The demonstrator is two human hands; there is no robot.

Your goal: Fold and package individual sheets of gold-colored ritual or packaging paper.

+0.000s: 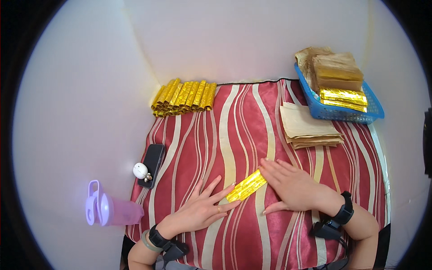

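Observation:
A folded strip of shiny gold foil paper lies slantwise on the striped cloth in front of me. At its lower left end, the fingers of my left hand are spread, two of them touching the strip's edge. My right hand rests flat over the upper right end and hides part of it, thumb held apart. Neither hand is closed around anything. At the far left, several rolled gold foil paper tubes are piled side by side.
A red striped cloth covers the work surface. At the far right, a blue plastic basket holds brown and gold papers, beside a stack of tan paper sheets. On the left are a phone, a white earbud case and a purple bottle.

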